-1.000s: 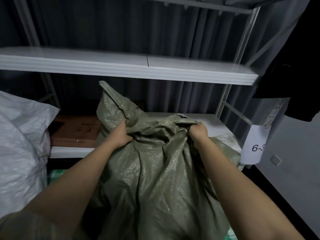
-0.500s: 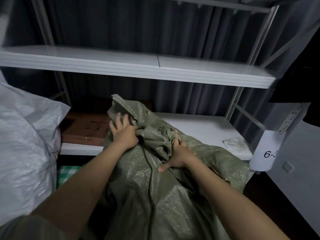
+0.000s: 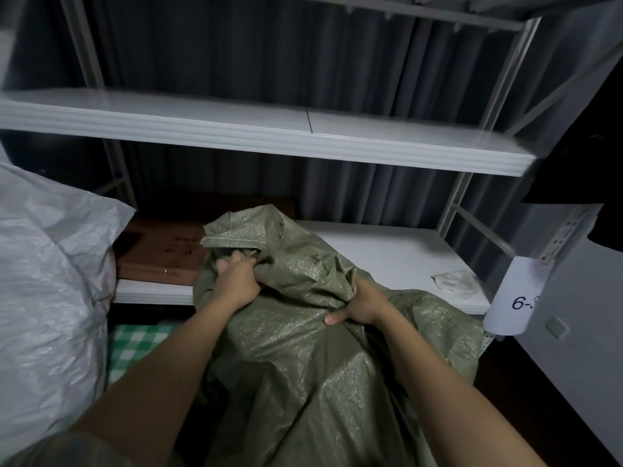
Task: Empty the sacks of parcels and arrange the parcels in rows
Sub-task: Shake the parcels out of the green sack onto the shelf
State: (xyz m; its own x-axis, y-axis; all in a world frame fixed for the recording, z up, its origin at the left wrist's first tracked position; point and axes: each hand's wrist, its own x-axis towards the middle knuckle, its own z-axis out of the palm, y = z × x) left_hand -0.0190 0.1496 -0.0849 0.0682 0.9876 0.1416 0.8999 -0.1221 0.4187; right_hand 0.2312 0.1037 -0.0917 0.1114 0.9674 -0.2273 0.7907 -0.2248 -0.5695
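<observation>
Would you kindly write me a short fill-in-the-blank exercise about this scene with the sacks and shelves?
1. Both hands, the left hand and right hand, grip the ____ sack.
2. The white sack lies to the person's ____.
3. The brown box lies on the ____ shelf.
4. The label begins with the digit ____.

Missing words: green; left; lower; 6

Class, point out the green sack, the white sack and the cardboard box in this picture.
green sack (image 3: 303, 358), head view, on its woven front below the hands.
white sack (image 3: 43, 281), head view, on its crinkled side at the left.
cardboard box (image 3: 158, 254), head view, on its brown top.
</observation>
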